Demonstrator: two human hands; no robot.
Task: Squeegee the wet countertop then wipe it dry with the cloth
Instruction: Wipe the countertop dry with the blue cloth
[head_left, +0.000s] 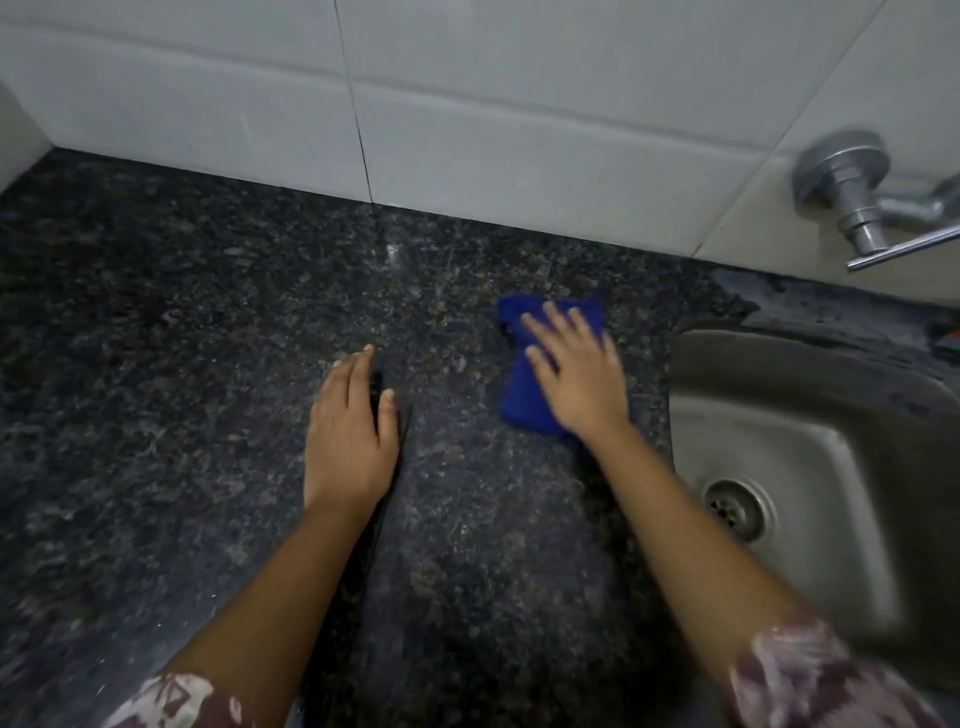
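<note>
Cloth (519, 405) pressed under flat right hand (576, 374), beside sink (779, 415), long axis toward wall (467, 130); left hand (348, 436) spread flat on surface (182, 338).

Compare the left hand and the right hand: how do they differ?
The right hand presses on the cloth; the left hand lies on the countertop with no cloth under it. The right hand's fingers are spread; the left hand's lie close together. The right hand is nearer the sink than the left hand. Both are palm down with straight fingers.
</note>
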